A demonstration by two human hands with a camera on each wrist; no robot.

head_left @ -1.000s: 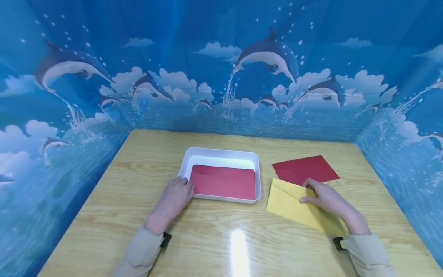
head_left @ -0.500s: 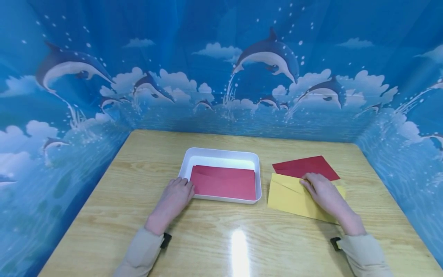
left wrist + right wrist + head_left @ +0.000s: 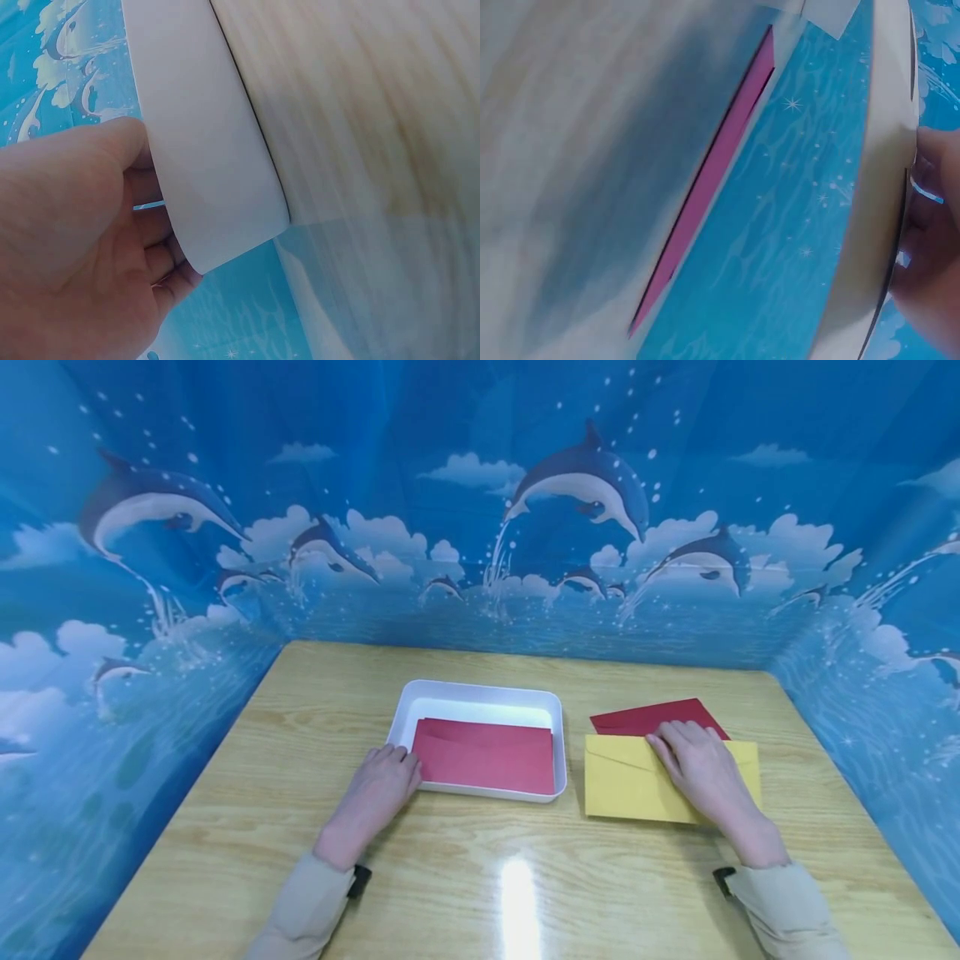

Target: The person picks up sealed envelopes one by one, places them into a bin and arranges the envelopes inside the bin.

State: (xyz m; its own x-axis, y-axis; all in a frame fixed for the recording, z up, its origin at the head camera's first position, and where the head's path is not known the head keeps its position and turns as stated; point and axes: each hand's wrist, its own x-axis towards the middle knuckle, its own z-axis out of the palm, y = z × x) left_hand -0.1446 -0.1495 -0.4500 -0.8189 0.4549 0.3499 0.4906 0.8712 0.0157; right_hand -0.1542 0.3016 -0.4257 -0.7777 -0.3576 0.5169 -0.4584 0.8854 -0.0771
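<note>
At the tray's near left corner, my left hand [image 3: 378,777] grips the rim of the white tray [image 3: 480,710]. The left wrist view shows curled fingers [image 3: 161,259] at the tray wall [image 3: 199,135]. Red envelopes [image 3: 483,760] lie in the tray's near part. My right hand [image 3: 697,768] pinches the top edge of a yellow envelope [image 3: 626,793]. In the right wrist view, the yellow envelope [image 3: 859,217] is raised off the table, apart from a red envelope [image 3: 712,165] lying flat. From the head, that red envelope [image 3: 633,720] is partly hidden behind hand and yellow envelope.
A light wood-grain table [image 3: 465,852] carries everything. A blue dolphin-print curtain [image 3: 480,618] rises along its back and sides. A bright light reflection [image 3: 519,906] shows near the front edge.
My right hand has moved from the yellow envelope's face to its top edge. The envelope has turned level and come up, covering more of the red one. The left hand has stayed put.
</note>
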